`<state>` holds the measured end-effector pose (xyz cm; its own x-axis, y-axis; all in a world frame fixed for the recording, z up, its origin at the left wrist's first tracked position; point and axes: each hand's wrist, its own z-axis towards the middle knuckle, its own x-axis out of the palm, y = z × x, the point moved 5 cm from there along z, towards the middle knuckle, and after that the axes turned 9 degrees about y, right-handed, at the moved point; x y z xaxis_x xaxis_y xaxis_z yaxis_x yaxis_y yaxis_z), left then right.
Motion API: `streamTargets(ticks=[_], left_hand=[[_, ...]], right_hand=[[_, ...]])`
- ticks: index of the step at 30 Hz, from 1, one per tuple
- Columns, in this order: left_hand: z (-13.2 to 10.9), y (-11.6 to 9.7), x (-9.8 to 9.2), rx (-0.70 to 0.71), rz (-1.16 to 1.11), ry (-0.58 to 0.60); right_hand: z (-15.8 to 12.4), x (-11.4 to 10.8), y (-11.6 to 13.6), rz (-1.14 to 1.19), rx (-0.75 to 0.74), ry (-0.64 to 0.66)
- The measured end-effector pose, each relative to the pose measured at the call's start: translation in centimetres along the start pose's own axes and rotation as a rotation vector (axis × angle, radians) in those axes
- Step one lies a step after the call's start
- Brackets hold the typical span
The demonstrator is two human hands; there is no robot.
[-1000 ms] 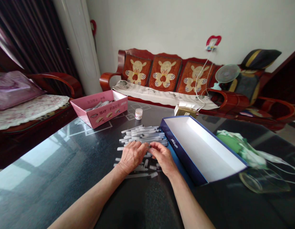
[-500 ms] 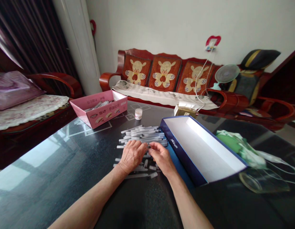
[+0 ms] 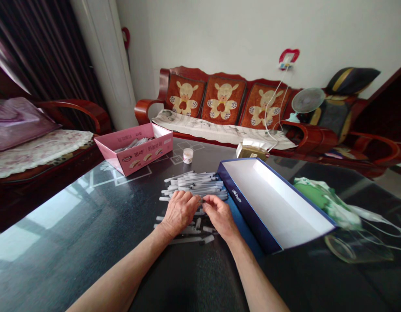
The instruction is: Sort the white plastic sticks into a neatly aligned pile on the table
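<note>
Three orange cushions point(image 3: 224, 102), each printed with a pale animal, are propped against a red wooden sofa point(image 3: 163, 84), its seat covered by a whitish cloth point(image 3: 216, 131). A fan point(image 3: 307, 100) is placed near the sofa's right end. At left, a purple bag point(image 3: 21, 123) is laid on an armchair point(image 3: 90, 109) backed by a dark curtain point(image 3: 51, 47).

Bare left hand point(image 3: 182, 211): hides most of the slim whitish plastic pen point(image 3: 163, 199) in its grip, and part of the loose heap of similar pens point(image 3: 195, 182).
Bare right hand point(image 3: 221, 216): pinches the pen's end, too small to make out.
Pink printed cardboard box point(image 3: 143, 157): hides part of the whitish sticks inside point(image 3: 138, 142) (its smallest print is unreadable too).
Glossy black table point(image 3: 73, 234): cut off at the bottom.
Translucent purple bag point(image 3: 21, 121): cut off at the left.
Green-and-white plastic bag point(image 3: 324, 197): blurred, contents untellable.
</note>
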<state>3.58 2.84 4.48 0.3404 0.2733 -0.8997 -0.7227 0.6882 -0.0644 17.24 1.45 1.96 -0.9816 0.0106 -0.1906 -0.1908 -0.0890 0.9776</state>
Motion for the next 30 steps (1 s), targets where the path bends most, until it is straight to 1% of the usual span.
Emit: streamTargets(ticks=[4, 8, 10, 13, 17, 19, 21, 24, 28, 30], left_hand=[[-0.01, -0.13, -0.07, 0.004, 0.001, 0.000], [0.01, -0.25, -0.09, 0.003, -0.004, 0.021], [0.01, -0.25, -0.05, 0.003, -0.007, 0.031], [-0.02, -0.17, 0.04, 0.003, -0.008, 0.031], [-0.02, -0.11, 0.04, 0.007, -0.004, 0.016], [0.00, -0.14, -0.01, 0.008, -0.003, 0.014], [0.01, -0.19, -0.07, 0.008, -0.005, 0.016], [0.01, -0.25, -0.11, 0.009, -0.010, 0.023], [-0.01, -0.18, -0.11, 0.007, -0.008, 0.021], [-0.01, -0.15, -0.09, 0.007, -0.008, 0.016]], right_hand=[[-0.04, -0.16, -0.20, 0.035, 0.025, -0.033], [-0.15, -0.24, -0.11, -0.103, 0.051, -0.018], [-0.17, -0.20, 0.02, -0.130, 0.048, 0.000], [-0.13, -0.05, 0.20, -0.062, 0.027, 0.022], [-0.16, -0.03, 0.37, 0.033, 0.061, 0.007], [-0.25, -0.16, 0.51, 0.026, 0.080, -0.015], [-0.32, -0.30, 0.68, -0.029, 0.080, -0.029], [-0.30, -0.32, 0.65, -0.105, 0.070, -0.020], [-0.15, -0.09, 0.31, -0.012, 0.058, 0.013], [-0.15, -0.08, 0.20, 0.043, 0.076, 0.007]])
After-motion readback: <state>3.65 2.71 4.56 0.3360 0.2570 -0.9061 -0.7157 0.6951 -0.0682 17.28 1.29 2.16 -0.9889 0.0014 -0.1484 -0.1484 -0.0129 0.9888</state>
